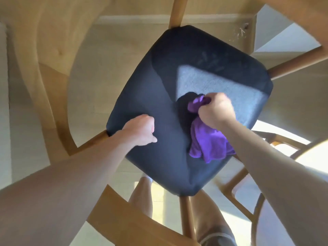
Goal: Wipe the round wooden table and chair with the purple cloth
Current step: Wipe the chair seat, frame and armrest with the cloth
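Note:
I look straight down on a chair with a dark navy padded seat (pixel 156 86) and light wooden legs. A patch of sunlight falls on the seat's right half. My right hand (pixel 215 110) is closed around a bunched purple cloth (pixel 209 139), which hangs from my fist and lies on the right part of the seat. My left hand (pixel 142 129) rests on the near left part of the seat, fingers curled, with nothing in it that I can see. The round wooden table (pixel 312 157) shows only as a bright curved edge at the right.
The curved wooden backrest (pixel 53 107) sweeps along the left and near side. Another wooden chair (pixel 236 185) stands at the lower right beside the table. My bare legs (pixel 142 197) are below the seat. Pale floor and a skirting board lie beyond.

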